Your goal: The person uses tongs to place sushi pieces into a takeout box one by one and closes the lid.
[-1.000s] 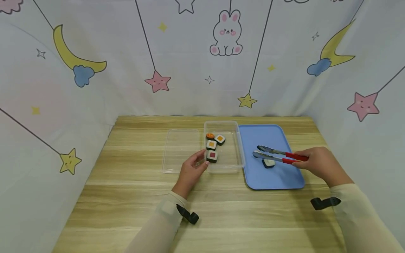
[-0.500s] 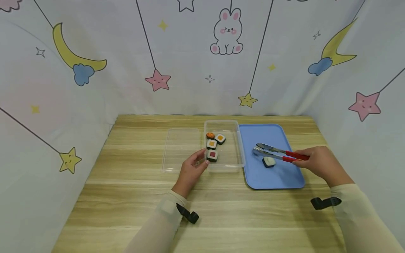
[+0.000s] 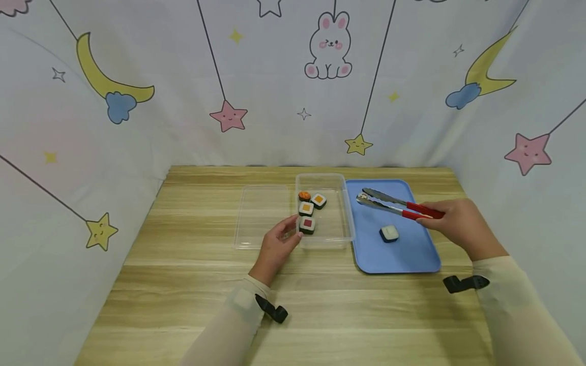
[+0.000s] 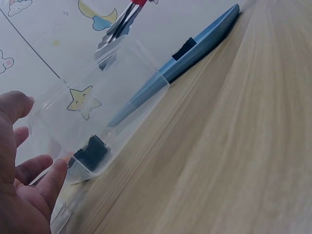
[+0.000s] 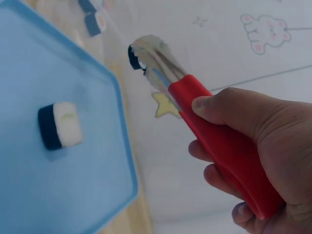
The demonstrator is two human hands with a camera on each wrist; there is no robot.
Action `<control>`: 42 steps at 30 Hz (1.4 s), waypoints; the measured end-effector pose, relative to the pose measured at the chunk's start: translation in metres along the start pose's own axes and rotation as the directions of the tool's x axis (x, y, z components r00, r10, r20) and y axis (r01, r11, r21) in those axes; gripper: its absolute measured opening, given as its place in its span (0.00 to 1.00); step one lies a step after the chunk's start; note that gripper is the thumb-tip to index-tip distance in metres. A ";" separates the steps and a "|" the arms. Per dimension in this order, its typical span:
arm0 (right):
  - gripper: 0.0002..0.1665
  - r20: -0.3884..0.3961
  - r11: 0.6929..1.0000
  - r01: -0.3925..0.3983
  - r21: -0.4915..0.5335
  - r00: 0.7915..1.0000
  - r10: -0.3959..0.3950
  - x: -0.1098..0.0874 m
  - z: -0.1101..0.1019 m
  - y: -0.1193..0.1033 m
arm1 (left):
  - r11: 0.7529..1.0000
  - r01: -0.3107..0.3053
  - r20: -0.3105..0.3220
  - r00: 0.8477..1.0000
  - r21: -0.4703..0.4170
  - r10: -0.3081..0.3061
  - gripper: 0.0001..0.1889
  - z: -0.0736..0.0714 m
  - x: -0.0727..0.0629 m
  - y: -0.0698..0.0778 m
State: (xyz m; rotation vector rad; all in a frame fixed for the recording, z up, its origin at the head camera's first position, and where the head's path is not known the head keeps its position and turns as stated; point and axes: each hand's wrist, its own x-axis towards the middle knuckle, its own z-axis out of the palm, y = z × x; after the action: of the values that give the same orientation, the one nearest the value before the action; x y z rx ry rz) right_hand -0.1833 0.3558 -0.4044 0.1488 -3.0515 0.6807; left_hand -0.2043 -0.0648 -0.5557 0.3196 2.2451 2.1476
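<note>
My right hand (image 3: pixel 462 223) grips red-handled metal tongs (image 3: pixel 384 206) over the blue tray (image 3: pixel 375 256). Between the tong tips is a small sushi piece (image 5: pixel 134 57), dark-sided with some white, partly covered by the metal. Another sushi roll (image 3: pixel 389 233), white-topped with a dark wrap, lies on the tray. At the clear plastic container (image 3: pixel 336 216), my left hand (image 3: pixel 274 251) rests relaxed fingers against the left wall and front corner. Inside, along the left, are an orange-topped sushi (image 3: pixel 304 196), two rolls with yellow-orange centres (image 3: pixel 306 208) and a red-centred roll (image 3: pixel 307 225).
A clear flat lid (image 3: pixel 261 216) lies left of the container on the wooden table (image 3: pixel 192 300). The tray stands close against the container's right side. Behind hangs a white curtain (image 3: pixel 274 66) printed with stars, moons and a rabbit.
My right hand has raised the tongs and moved them up and left toward the container, carrying the small sushi piece. The white-topped roll stays on the tray, now fully uncovered. My left hand keeps its place.
</note>
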 end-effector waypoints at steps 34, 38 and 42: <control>0.21 0.190 0.964 0.233 -0.128 0.960 -0.206 0.057 0.053 -0.089 | 1.000 -0.004 -0.009 1.000 0.013 0.004 0.27 0.000 -0.001 0.002; 0.21 0.197 0.966 0.229 -0.119 0.959 -0.203 0.059 0.053 -0.091 | 1.000 -0.003 -0.009 1.000 0.011 0.004 0.27 0.000 -0.002 0.003; 0.22 0.201 0.969 0.222 -0.110 0.960 -0.197 0.059 0.053 -0.092 | 1.000 -0.002 -0.005 1.000 0.009 0.002 0.27 0.000 -0.002 0.003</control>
State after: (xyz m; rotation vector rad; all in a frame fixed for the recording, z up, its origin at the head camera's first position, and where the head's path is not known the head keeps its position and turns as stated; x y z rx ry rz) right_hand -0.2326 0.2452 -0.4112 0.5572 -3.1795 0.4758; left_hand -0.2022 -0.0647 -0.5533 0.3174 2.2590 2.1425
